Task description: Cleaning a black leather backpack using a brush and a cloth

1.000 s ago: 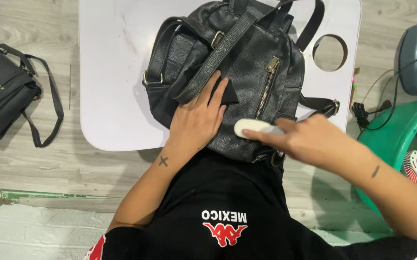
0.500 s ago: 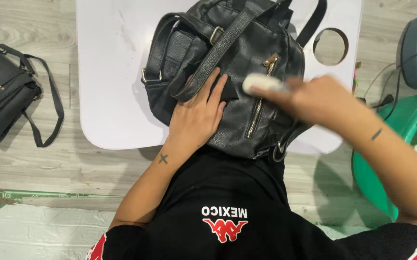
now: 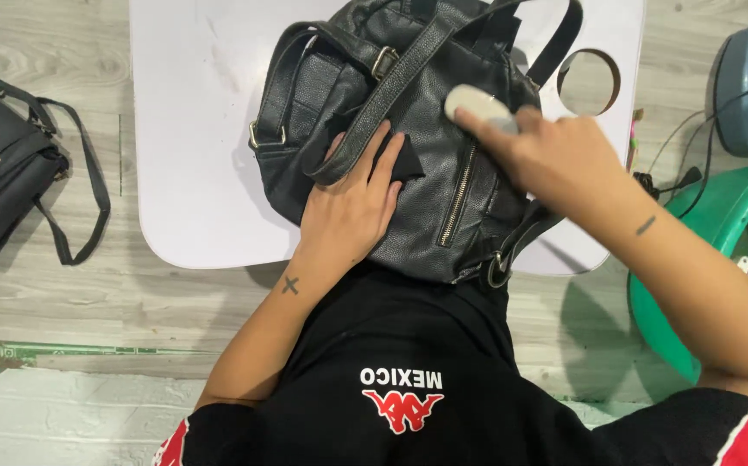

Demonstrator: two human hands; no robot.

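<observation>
Black backpack [image 3: 408, 147] lying on the white table [image 3: 193, 129] | my left hand [image 3: 352, 207] is pressing flat on it, steadying | my right hand [image 3: 555, 160] is gripping a white pad [image 3: 476, 105] against its upper front, beside the zipper [image 3: 456, 203]

The scene is evenly and brightly lit by soft, diffuse light, with no hard highlights. The white table [image 3: 193, 129] is near overexposure and shows little surface detail, yet has no real glare. The black bag [image 3: 408, 147] keeps its leather grain and carries a dull sheen along its strap and zip. Shadows are soft: a faint one lies on the floor under the table's near edge, another beside the green chair [image 3: 693, 285]. The left hand [image 3: 352, 207] is sharp. The right hand [image 3: 555, 160] and the pale object [image 3: 477, 105] it holds are slightly smeared by motion. The edges show mild wide-angle stretch, and the black shirt [image 3: 391, 380] nearest the camera is a little soft.
</observation>
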